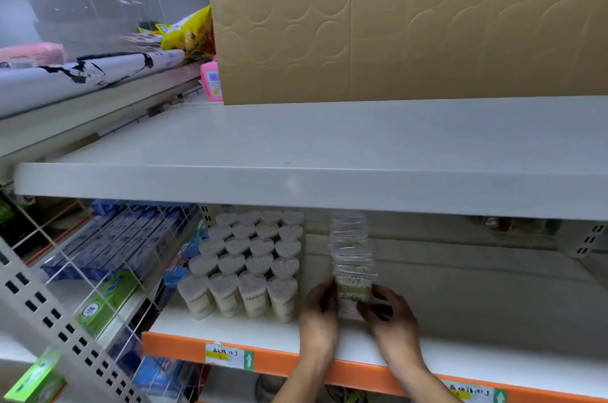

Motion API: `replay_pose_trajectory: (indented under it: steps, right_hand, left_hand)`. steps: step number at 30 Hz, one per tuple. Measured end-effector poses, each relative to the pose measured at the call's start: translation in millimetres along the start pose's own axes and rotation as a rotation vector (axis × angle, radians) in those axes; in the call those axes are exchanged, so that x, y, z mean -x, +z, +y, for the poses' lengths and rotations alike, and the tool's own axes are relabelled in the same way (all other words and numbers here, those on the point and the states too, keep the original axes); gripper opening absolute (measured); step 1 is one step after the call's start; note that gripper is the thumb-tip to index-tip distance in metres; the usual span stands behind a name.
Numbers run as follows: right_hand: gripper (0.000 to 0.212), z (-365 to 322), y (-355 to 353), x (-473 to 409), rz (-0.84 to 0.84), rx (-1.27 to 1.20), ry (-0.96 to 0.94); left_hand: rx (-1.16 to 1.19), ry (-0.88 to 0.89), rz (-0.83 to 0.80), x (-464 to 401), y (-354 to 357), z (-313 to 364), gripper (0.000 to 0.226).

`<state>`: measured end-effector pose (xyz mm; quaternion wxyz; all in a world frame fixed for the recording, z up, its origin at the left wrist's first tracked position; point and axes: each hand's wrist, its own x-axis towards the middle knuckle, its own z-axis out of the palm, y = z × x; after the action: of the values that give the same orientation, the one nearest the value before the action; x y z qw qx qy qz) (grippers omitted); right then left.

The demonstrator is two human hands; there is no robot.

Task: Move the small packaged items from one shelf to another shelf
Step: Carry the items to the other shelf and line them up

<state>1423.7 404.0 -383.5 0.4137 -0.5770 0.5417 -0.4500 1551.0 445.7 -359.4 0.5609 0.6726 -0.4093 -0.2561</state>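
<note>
- Presently on the lower shelf (460,353), orange-edged: a row of clear packets of cotton swabs (350,258), standing one behind another and running back under the upper shelf (329,146).
- Left hand (320,310) and right hand (386,307): fingers curled round the front packet (352,295) from either side, pinching it near its lower half. It stands upright on the shelf surface.
- Handling, as judged: light, thin crinkly film, likely slippery and soft-walled; the sticks inside give some stiffness. Best held across the flat sides low down, where the contents fill the pack. A hard squeeze could bend the swabs or let the film slide.
- Beside it to the left, near but apart: heart-topped tubs of swabs (250,258), four across, several rows deep.
- Upper shelf: white, with a cardboard box (411,21) at the back.
- Far left, behind a wire divider (108,254): blue boxes and green packs.
- Hard to make out: how many packets stand in the row, as the clear film blurs together; the printing on the packet and on the shelf-edge label (227,355); both forearms are cut off at the bottom edge.
</note>
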Motion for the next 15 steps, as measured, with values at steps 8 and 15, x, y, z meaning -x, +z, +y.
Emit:
replay_pose_trajectory:
  steps: [8,15]
  right_hand:
    - [0.039,-1,0,0,0.012,-0.054,0.018]
    - [0.031,-5,-15,0,-0.002,-0.012,0.046]
  left_hand:
    - [-0.113,0.060,-0.006,8,-2,6,0.027]
    - [-0.249,-0.119,-0.054,21,-16,12,0.034]
